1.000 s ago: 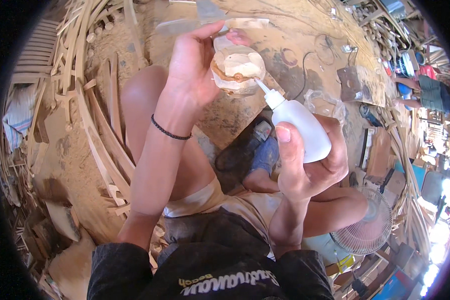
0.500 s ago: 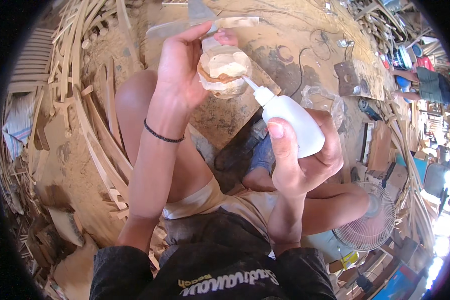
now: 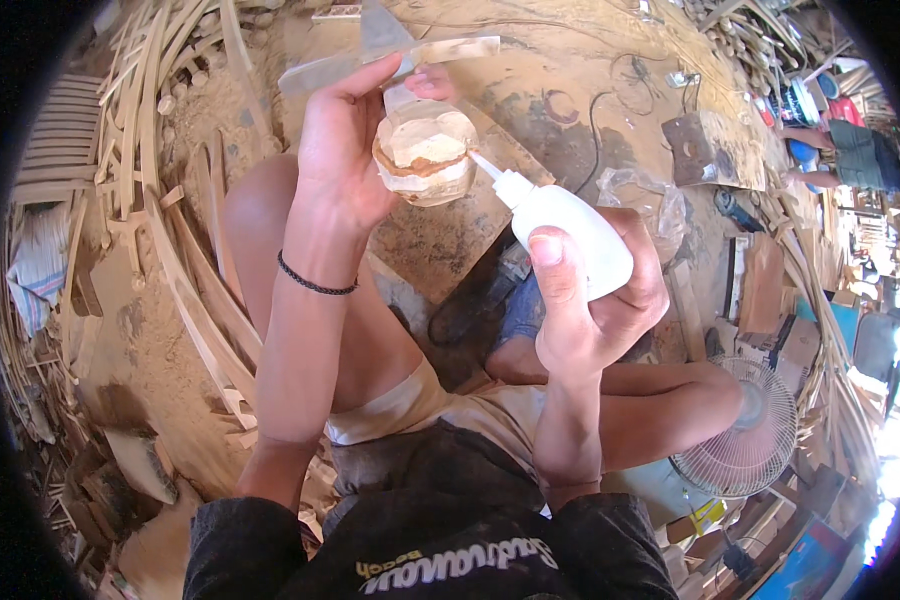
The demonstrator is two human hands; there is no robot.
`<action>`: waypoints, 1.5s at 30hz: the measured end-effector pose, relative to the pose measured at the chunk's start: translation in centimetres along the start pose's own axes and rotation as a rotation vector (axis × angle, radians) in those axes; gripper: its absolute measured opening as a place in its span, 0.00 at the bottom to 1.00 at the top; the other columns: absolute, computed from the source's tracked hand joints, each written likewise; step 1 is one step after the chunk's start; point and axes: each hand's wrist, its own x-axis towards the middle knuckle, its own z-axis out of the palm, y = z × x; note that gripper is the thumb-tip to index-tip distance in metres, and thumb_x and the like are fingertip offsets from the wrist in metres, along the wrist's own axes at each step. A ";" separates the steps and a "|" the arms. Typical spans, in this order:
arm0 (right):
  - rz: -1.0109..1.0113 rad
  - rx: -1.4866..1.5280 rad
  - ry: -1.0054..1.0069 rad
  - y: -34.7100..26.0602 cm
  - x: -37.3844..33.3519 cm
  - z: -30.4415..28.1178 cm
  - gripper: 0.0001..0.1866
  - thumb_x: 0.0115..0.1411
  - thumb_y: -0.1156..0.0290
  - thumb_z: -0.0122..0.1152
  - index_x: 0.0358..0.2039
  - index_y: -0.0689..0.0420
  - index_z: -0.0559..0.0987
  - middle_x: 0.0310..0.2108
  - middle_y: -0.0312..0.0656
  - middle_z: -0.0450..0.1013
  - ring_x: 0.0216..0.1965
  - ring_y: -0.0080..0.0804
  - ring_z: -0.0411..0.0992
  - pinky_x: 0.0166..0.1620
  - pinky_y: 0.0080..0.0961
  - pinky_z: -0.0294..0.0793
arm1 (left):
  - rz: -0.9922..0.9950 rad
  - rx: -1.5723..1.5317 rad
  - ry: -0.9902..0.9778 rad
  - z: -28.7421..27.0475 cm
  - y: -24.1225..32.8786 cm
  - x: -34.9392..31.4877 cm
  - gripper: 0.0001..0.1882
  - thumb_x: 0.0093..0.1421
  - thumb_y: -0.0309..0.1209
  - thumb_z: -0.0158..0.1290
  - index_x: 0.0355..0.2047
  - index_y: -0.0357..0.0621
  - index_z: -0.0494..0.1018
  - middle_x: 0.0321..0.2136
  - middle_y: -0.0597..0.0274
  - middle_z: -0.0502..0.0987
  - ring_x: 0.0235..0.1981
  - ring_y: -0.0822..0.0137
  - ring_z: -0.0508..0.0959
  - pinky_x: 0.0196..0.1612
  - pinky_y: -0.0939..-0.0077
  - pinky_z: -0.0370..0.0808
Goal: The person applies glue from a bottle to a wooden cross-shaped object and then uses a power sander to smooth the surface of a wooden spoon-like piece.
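My left hand (image 3: 345, 140) is wrapped around a carved wooden model that looks like an airplane (image 3: 425, 135), its rounded, faceted end turned toward me. Around that end runs a seam with a brown band. Flat blades like wings or fins (image 3: 460, 47) stick out at its far end, past my fingertips. Closed around a white squeeze bottle (image 3: 575, 240), my right hand (image 3: 595, 310) has its thumb on the bottle's side. The bottle is tilted, and its thin nozzle points up and left, with the tip at the right side of the seam.
Below the model lies a flat board (image 3: 440, 245) on the dusty ground. Curved wooden strips (image 3: 185, 260) pile up at left. A fan (image 3: 740, 425) stands by my right knee, near a clear plastic bag (image 3: 645, 200). Another person (image 3: 855, 155) is at far right.
Both hands have shifted slightly left with the wooden model and the bottle. The nozzle tip stays at the seam's right side.
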 end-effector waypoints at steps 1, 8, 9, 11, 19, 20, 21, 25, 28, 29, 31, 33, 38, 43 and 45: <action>0.014 0.022 0.004 0.1 -0.1 0.1 0.14 0.54 0.72 0.78 0.38 0.63 0.83 0.29 0.40 0.83 0.27 0.18 0.77 0.32 0.17 0.75 | 0.008 0.014 0.005 0.0 0.0 0.0 0.08 0.70 0.25 0.44 0.44 0.30 0.61 0.35 0.58 0.64 0.37 0.66 0.69 0.43 0.70 0.73; 0.271 0.332 0.236 2.3 0.1 0.2 0.09 0.63 0.72 0.70 0.41 0.62 0.82 0.28 0.32 0.78 0.26 0.16 0.71 0.30 0.15 0.69 | -0.014 -0.028 0.000 -0.3 0.0 0.4 0.15 0.70 0.29 0.46 0.48 0.26 0.59 0.36 0.53 0.65 0.38 0.64 0.71 0.45 0.68 0.74; 0.412 0.505 0.180 3.5 0.0 -1.2 0.09 0.66 0.69 0.66 0.43 0.61 0.82 0.30 0.31 0.77 0.25 0.15 0.68 0.28 0.14 0.65 | -0.045 -0.014 0.008 -0.3 0.2 0.4 0.18 0.70 0.31 0.46 0.49 0.26 0.59 0.37 0.52 0.66 0.38 0.63 0.72 0.45 0.68 0.74; 0.422 0.473 0.265 6.6 0.5 -1.8 0.11 0.68 0.67 0.64 0.45 0.61 0.81 0.32 0.31 0.75 0.26 0.15 0.67 0.27 0.14 0.64 | -0.077 0.079 0.050 -0.2 0.5 0.3 0.24 0.70 0.38 0.48 0.51 0.25 0.59 0.38 0.51 0.67 0.38 0.63 0.72 0.46 0.66 0.75; 0.662 -0.280 0.302 33.7 -11.4 -10.6 0.12 0.63 0.73 0.67 0.46 0.63 0.80 0.39 0.38 0.78 0.36 0.26 0.75 0.41 0.26 0.75 | -0.091 0.582 0.412 -2.0 -0.6 0.7 0.29 0.72 0.53 0.40 0.49 0.33 0.66 0.31 0.55 0.72 0.33 0.60 0.74 0.43 0.65 0.75; 0.633 -0.390 0.312 37.6 -14.2 -11.9 0.15 0.62 0.74 0.68 0.48 0.63 0.79 0.41 0.39 0.78 0.38 0.28 0.77 0.45 0.29 0.78 | -0.099 0.573 0.434 -2.9 -1.1 1.1 0.27 0.73 0.51 0.39 0.48 0.33 0.66 0.31 0.55 0.72 0.33 0.60 0.74 0.43 0.65 0.75; 0.673 -0.463 0.359 41.6 -16.7 -14.5 0.16 0.60 0.75 0.69 0.48 0.62 0.78 0.42 0.41 0.78 0.39 0.31 0.77 0.46 0.30 0.78 | -0.116 0.553 0.435 -3.5 -1.9 1.8 0.26 0.74 0.49 0.39 0.48 0.33 0.66 0.31 0.54 0.72 0.33 0.60 0.74 0.42 0.64 0.75; 0.834 -0.636 0.461 47.8 -21.2 -14.9 0.21 0.58 0.76 0.71 0.50 0.61 0.73 0.45 0.48 0.77 0.43 0.39 0.78 0.49 0.33 0.77 | -0.258 0.516 0.455 -7.7 -1.3 2.7 0.14 0.73 0.38 0.41 0.41 0.37 0.67 0.30 0.58 0.72 0.30 0.60 0.74 0.42 0.64 0.76; 0.837 -0.676 0.425 47.2 -22.5 -14.3 0.22 0.57 0.75 0.71 0.49 0.61 0.71 0.42 0.46 0.76 0.42 0.37 0.77 0.47 0.33 0.76 | -0.246 0.634 0.489 -10.0 -1.7 2.9 0.09 0.70 0.28 0.42 0.45 0.37 0.66 0.28 0.57 0.71 0.28 0.59 0.74 0.37 0.60 0.76; 0.811 -0.678 0.406 46.6 -22.4 -14.6 0.22 0.57 0.75 0.71 0.48 0.61 0.71 0.40 0.44 0.76 0.41 0.35 0.76 0.46 0.33 0.76 | -0.266 0.673 0.490 -10.5 -1.9 3.1 0.09 0.69 0.27 0.43 0.47 0.37 0.66 0.29 0.56 0.71 0.28 0.59 0.75 0.37 0.59 0.77; 0.637 -0.881 0.382 45.2 -22.7 -14.7 0.21 0.54 0.76 0.69 0.47 0.61 0.72 0.40 0.44 0.75 0.41 0.36 0.76 0.46 0.35 0.76 | -0.254 0.694 0.471 -11.3 -2.3 3.6 0.12 0.67 0.23 0.46 0.50 0.37 0.67 0.31 0.56 0.72 0.27 0.58 0.76 0.38 0.58 0.79; 0.671 -1.005 0.419 42.1 -22.7 -12.4 0.19 0.53 0.76 0.67 0.45 0.62 0.73 0.39 0.45 0.76 0.40 0.39 0.77 0.46 0.38 0.76 | -0.269 0.718 0.492 -12.4 -2.0 3.4 0.11 0.67 0.22 0.48 0.49 0.38 0.67 0.32 0.57 0.72 0.28 0.59 0.76 0.39 0.59 0.79; 1.129 -1.000 0.335 33.9 -21.0 -8.7 0.21 0.56 0.65 0.62 0.45 0.67 0.76 0.37 0.61 0.80 0.40 0.56 0.80 0.49 0.48 0.77 | -0.301 0.820 0.579 -15.1 -2.3 3.4 0.10 0.67 0.23 0.50 0.48 0.36 0.68 0.36 0.58 0.73 0.31 0.62 0.77 0.38 0.64 0.80; 1.145 -0.712 -0.194 25.7 -22.6 -0.6 0.46 0.55 0.55 0.70 0.60 0.73 0.56 0.46 0.67 0.76 0.51 0.65 0.75 0.57 0.48 0.72 | -0.280 0.950 0.578 -12.5 -2.5 3.0 0.09 0.68 0.25 0.52 0.47 0.36 0.70 0.35 0.60 0.74 0.30 0.65 0.77 0.34 0.69 0.78; 1.130 -0.780 -0.148 25.8 -23.2 1.8 0.51 0.53 0.58 0.74 0.60 0.75 0.50 0.44 0.67 0.76 0.51 0.64 0.76 0.56 0.47 0.73 | -0.251 0.951 0.596 -12.5 -2.1 2.5 0.07 0.64 0.22 0.53 0.42 0.38 0.72 0.33 0.61 0.74 0.30 0.65 0.77 0.36 0.68 0.77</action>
